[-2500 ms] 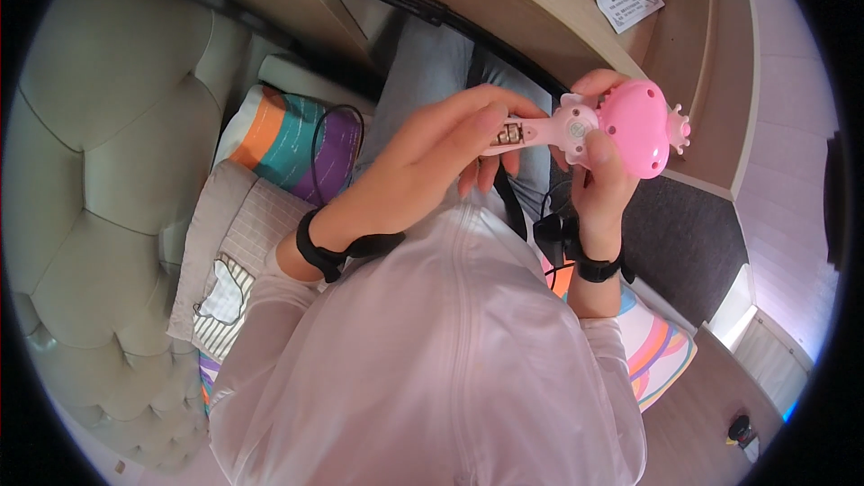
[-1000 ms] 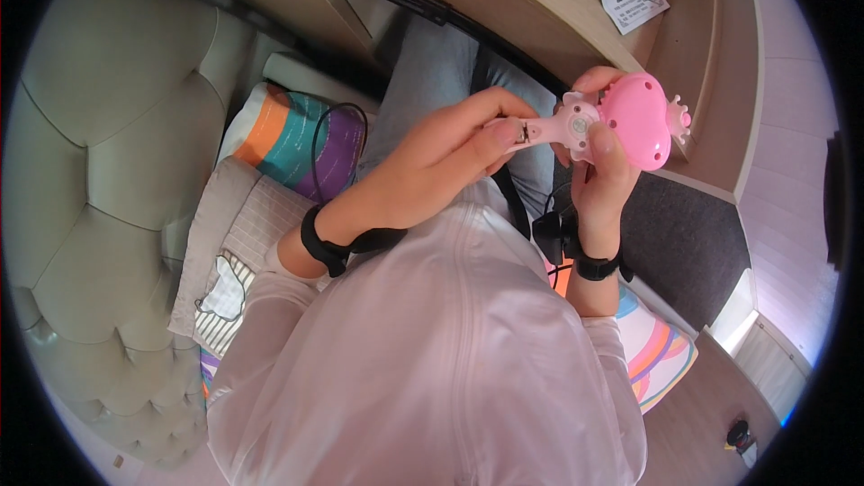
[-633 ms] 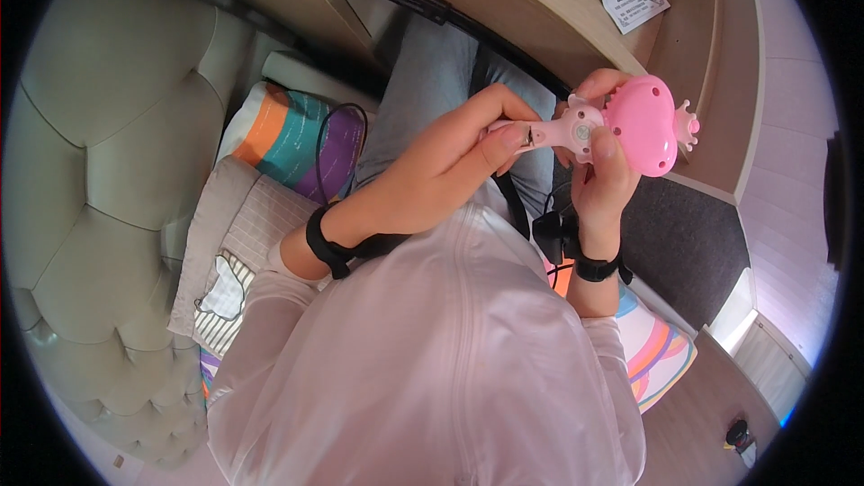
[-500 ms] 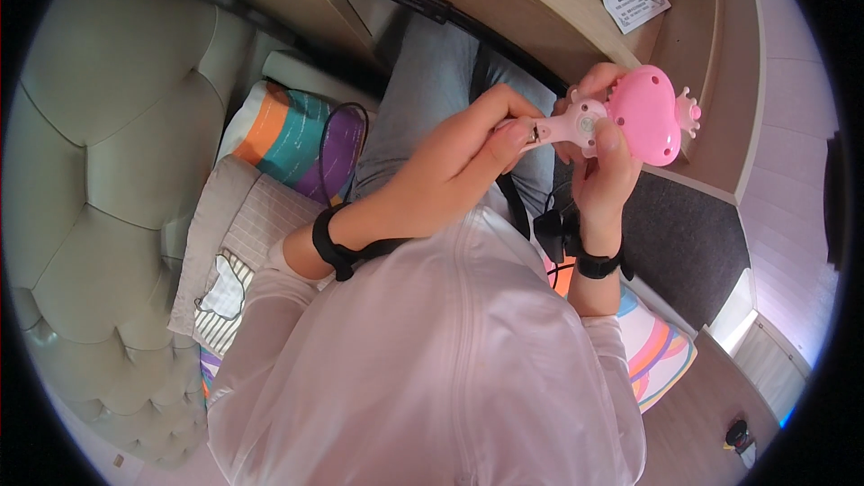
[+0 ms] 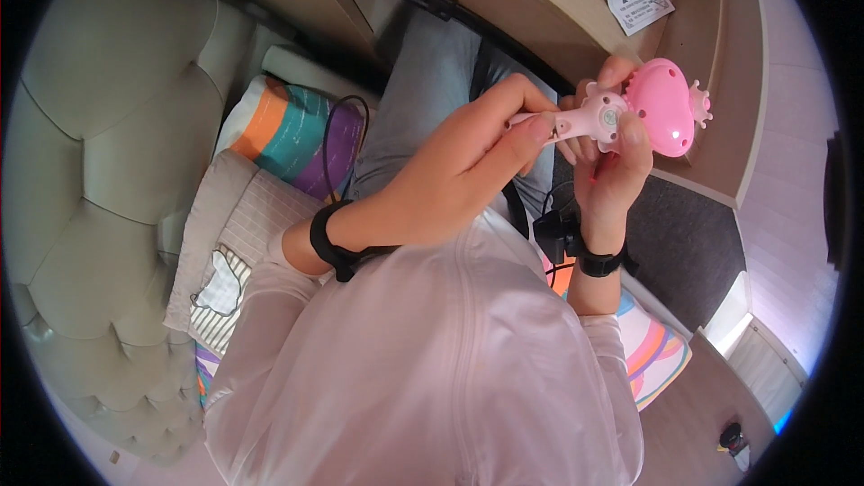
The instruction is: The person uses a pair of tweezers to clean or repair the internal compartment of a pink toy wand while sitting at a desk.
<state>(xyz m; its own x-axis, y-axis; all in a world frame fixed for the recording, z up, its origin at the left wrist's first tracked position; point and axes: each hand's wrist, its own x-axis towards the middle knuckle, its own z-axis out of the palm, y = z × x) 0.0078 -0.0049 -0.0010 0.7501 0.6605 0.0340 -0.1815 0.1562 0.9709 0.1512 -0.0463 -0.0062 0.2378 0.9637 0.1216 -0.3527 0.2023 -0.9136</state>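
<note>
The toy [image 5: 661,108] is held in the air, right of the middle in the upper half of the frame, with its round pink head to the right and its handle [image 5: 576,123] to the left. Both hands are narrow around it. The left hand [image 5: 463,157] pinches the end of the handle, the thumb lying on top and the fingers bent below. The right hand [image 5: 621,162] grips near the neck, with the thumb on the upper face and the fingers behind; these are partly hidden, so how firmly they press I cannot tell. Beside the left thumb a small dark gap [image 5: 557,132] shows in the handle – what is inside is too small to tell.

In my judgement, the first danger is slipping: the plastic looks smooth, and too hard a push from the left thumb could make the toy turn in the right hand. If some loose part sits in the gap, it might drop toward the legs [image 5: 436,63] in the upper middle, the cause being a lifted thumb or a tipped handle. The small crown [image 5: 701,104] could knock against the desk [image 5: 531,4] if the hands went too far – though the depth between them I cannot judge. The paper [image 5: 639,0] at the upper right lies apart from the toy and seems at little risk
</note>
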